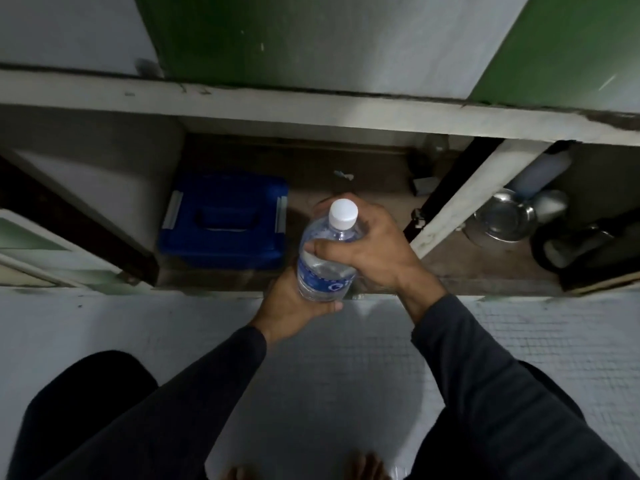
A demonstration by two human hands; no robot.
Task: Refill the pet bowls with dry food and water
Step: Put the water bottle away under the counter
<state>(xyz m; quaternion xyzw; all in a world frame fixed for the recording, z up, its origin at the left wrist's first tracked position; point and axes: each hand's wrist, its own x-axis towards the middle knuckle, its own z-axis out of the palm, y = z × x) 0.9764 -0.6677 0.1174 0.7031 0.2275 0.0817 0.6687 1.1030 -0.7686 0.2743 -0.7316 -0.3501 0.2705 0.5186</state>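
I am gripping a capped water bottle [327,261] with my left hand [294,303] underneath and right hand [363,251] around its shoulder; nothing looks poured yet, steel bowls [502,216] waiting to my right.

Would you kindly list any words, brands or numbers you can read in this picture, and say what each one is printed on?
Blue label on the water bottle: white lettering, too blurred to read; only one large curved letter, perhaps "C", shows.
White cap: no print visible.
Blue box in the cupboard: no readable text.
Steel bowl: no markings visible.
Nothing else carries legible text.
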